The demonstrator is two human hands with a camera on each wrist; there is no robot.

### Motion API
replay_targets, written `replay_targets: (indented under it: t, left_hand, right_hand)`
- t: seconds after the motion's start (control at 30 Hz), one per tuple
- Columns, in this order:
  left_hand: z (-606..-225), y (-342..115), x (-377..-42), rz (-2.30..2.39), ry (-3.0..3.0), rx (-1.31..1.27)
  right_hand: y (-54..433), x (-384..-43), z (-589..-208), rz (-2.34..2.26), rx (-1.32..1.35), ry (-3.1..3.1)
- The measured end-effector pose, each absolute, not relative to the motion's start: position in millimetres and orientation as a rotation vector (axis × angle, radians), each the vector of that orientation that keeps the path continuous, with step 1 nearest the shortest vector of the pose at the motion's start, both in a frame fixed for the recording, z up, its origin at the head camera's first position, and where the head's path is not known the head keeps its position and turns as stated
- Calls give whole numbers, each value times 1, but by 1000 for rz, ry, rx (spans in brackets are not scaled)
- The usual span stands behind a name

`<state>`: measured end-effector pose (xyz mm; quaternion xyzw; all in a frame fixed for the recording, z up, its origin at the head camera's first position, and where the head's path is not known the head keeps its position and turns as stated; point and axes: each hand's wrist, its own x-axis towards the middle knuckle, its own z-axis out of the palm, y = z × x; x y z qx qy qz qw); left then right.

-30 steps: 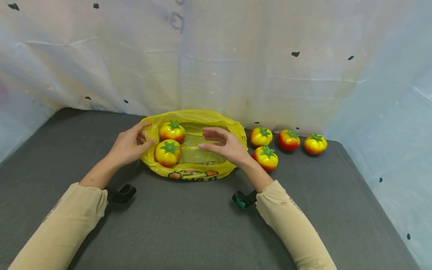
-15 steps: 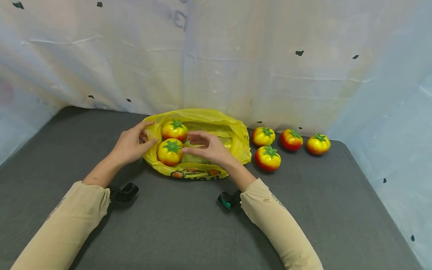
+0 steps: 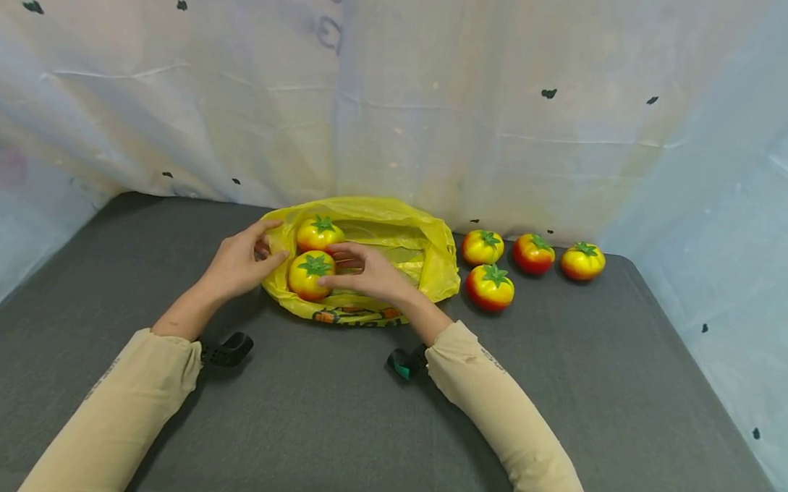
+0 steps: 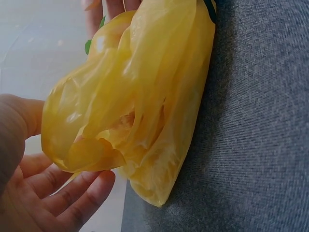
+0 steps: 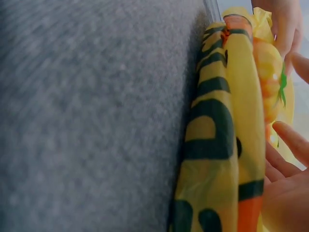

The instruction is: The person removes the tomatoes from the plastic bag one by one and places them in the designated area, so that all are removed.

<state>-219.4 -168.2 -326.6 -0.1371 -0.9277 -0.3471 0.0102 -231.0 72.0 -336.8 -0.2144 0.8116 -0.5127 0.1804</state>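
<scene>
A yellow plastic bag (image 3: pixel 440 258) lies with its mouth spread wide. Inside its left end sit two red-and-yellow tomatoes with green tops, a near tomato (image 3: pixel 307 279) and a far tomato (image 3: pixel 316 237). My left hand (image 3: pixel 233 263) holds the bag's left rim between thumb and fingers; the left wrist view shows the crumpled film (image 4: pixel 159 87) there. My right hand (image 3: pixel 370 275) reaches into the bag, thumb and fingers spread at the right side of the near tomato. In the right wrist view the bag's printed side (image 5: pixel 212 125) partly hides this tomato.
Right of the bag, several more tomatoes stand on the dark grey table (image 3: pixel 336 418): a left one (image 3: pixel 482 248), a nearer one (image 3: pixel 490 289), a middle one (image 3: pixel 533 255) and a right one (image 3: pixel 582 263). A pale sheet wall (image 3: pixel 405 116) rises behind.
My right hand has moved left inside the bag, up to the near tomato. My left hand stays at the bag's left rim. The camera view has shifted slightly.
</scene>
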Motion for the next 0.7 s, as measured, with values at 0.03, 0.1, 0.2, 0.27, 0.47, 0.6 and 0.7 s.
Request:
replay_targets:
  t: [0.03,0.1,0.2,0.27,0.47,0.6,0.7]
  left_hand:
    - [-326,-168,-219,-1082,-2896,-428]
    - [-326,-168,-219,-1078,-2898,-429]
    - [-326,-167,-220,-1078,-2899,-429]
    - [-326,-167,-220,-1079,-2899,-428]
    - [-325,-167,-219,-1079,-2894,-428]
    - [-325,-166,-219,-1079,-2894,-423]
    - [-326,-166,-219,-1072,-2897,-410]
  right_hand:
    - [71,-231,-337,-1439,-607,2298]
    - [69,-231,-336,-1423,-609,2309]
    - [66,-231,-337,-1408,-617,2322]
    - [65,-231,-338,-1406,-627,2325]
    - [65,-231,-340,-1404,-633,2327]
    - [64,-231,-342,-1402,-610,2340]
    - [64,-230,-341,-1408,-599,2355]
